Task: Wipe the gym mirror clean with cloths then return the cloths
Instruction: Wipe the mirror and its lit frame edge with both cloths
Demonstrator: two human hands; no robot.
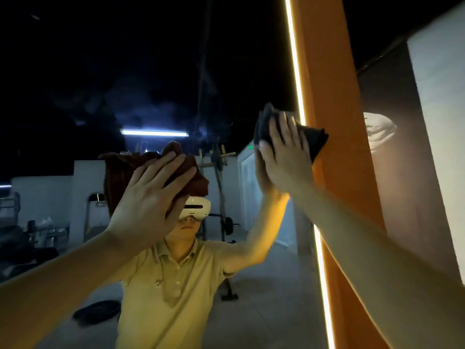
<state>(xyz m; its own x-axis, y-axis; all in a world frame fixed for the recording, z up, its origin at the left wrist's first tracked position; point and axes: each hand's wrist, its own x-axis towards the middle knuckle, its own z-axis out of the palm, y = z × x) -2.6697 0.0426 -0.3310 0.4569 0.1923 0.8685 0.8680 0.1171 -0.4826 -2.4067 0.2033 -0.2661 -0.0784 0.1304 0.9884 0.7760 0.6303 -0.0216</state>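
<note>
My left forearm [63, 273] and right forearm [377, 248] reach up to the mirror [75, 96]. The left hand [148, 195] presses a rust-brown cloth [120, 172] flat on the glass, fingers straight and slightly spread. The right hand [286, 159] does the same with a dark cloth [312, 137] at the mirror's edge, beside the light strip [294, 59], fingers straight and close together. I judge both cloths light, soft and limp, likely to bunch or slide on slick glass. I'd pin each under the palm and catch a fold with the thumb. I count two cloths, two hands and one mirror.
</note>
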